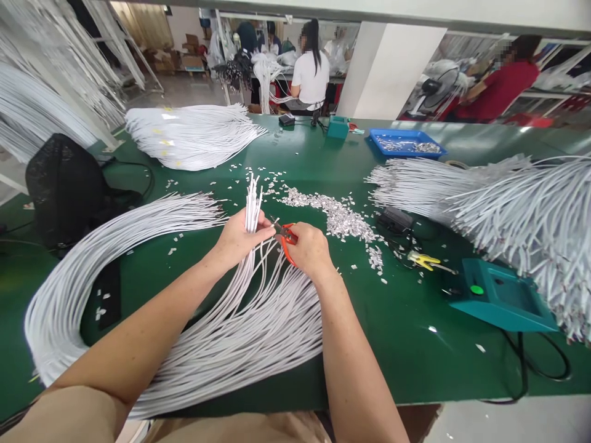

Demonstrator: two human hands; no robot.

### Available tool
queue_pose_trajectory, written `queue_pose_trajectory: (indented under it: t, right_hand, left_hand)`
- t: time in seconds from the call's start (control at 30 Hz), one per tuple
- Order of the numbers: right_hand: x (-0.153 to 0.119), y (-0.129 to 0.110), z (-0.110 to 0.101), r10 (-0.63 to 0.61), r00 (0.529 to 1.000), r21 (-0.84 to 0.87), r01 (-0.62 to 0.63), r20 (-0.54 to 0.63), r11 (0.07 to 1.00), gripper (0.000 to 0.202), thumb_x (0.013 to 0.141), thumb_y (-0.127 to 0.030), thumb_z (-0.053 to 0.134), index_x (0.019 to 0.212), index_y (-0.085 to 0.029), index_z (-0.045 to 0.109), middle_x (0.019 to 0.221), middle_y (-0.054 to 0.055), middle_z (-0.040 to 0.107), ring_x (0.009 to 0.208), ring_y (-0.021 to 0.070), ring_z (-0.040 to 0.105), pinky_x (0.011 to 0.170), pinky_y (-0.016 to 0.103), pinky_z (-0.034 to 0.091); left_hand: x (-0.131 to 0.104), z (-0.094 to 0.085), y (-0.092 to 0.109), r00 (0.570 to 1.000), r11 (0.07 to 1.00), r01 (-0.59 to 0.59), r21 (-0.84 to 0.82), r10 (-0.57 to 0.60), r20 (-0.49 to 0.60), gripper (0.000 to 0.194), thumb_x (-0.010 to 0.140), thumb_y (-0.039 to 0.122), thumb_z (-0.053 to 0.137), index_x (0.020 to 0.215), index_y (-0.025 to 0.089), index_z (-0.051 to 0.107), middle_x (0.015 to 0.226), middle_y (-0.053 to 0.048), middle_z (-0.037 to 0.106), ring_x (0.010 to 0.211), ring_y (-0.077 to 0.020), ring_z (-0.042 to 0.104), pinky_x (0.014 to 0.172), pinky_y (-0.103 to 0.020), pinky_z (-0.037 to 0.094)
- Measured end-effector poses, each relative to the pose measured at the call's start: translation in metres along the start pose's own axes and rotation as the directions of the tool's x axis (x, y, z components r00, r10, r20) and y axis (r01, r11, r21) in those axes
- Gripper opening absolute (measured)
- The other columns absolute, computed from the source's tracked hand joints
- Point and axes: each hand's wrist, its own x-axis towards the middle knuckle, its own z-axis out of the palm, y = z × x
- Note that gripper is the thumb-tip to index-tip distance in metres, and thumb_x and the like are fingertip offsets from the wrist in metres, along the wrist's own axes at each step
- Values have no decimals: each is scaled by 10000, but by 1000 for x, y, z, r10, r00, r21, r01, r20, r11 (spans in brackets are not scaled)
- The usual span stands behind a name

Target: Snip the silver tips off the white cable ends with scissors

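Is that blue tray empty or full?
Partly filled: small silvery pieces lie inside the blue tray, with bare blue showing around them.

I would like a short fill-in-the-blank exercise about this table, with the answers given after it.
The left hand grips an upright bundle of thin cables coloured ____.
In the picture, the orange-red-handled pliers in the right hand are to the ____ of the bundle's upper ends.
Across the glossy green tabletop, the shallow rectangular plastic tray is coloured ____.
At right, the teal box with sloping top has a round button coloured ____.

Missing words: white; right; blue; green.
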Motion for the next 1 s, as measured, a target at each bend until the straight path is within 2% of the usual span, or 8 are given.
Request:
queue_pose_trajectory:
  t: [0.2,0.47,0.53,0.6,0.67,0.77,0.87,1.0]
  right_hand:
    - [-1,-1,0,-14,1000,-1,14,-2,1000,249,875,-303,554,659,-190,602,750,39,621,698,154,530,612,275,310]
    - [-1,-1,-2,-5,1000,6,5,19,1000,274,873,-342,583,647,-188,602,766,56,639,727,168,553,625,283,337]
    - [-1,2,-3,16,999,64,-18,29,998,271,850,-359,607,640,-188,607,764,55,648,709,167,557,617,285,348]
    - [-1,3,-5,52,998,225,-55,19,973,224,818,-357,637,674,-185,640,797,51,675,711,166,577,627,285,381]
    - [0,2,-6,95,995,466,-76,-18,881,156,793,-333,654,757,-185,692,854,43,706,750,163,610,677,289,431]
    - [0,-4,-6,157,987,748,-84,-27,658,156,769,-316,668,845,-202,743,882,24,727,789,156,637,760,304,472]
    - [0,-12,-4,197,980,865,-112,16,489,135,728,-310,699,801,-214,758,853,14,732,792,153,641,803,316,481]
    - [2,-16,0,242,968,923,-149,64,355,91,664,-291,734,704,-210,745,704,-10,680,676,120,580,729,288,466]
  left_hand:
    - [1,-1,1,998,997,60,-54,-59,22,281,628,271,768,773,196,539,745,26,607,697,-142,553,698,-293,432]
    - [-1,-1,5,999,999,7,49,-6,-32,211,654,282,744,748,188,581,771,8,654,762,-175,608,730,-307,450]
    - [-1,-1,6,999,998,11,58,-9,-38,227,647,285,752,748,187,574,770,6,656,753,-173,605,718,-306,453]
    - [-1,-1,6,999,998,32,47,-30,-40,269,631,291,771,768,189,562,761,10,657,726,-166,600,696,-302,454]
    - [-1,-1,5,998,998,50,27,-49,-33,312,618,290,786,794,194,547,750,15,657,704,-160,600,683,-297,456]
    - [-1,0,6,998,997,66,36,-65,-22,337,606,285,793,812,195,541,750,11,663,703,-165,611,683,-302,462]
    - [-2,2,8,998,995,58,77,-57,-21,330,607,277,787,814,197,542,755,5,666,712,-170,614,695,-309,466]
    - [-3,3,8,1000,994,27,102,-27,-2,318,620,283,780,816,204,542,755,7,658,725,-172,612,713,-311,465]
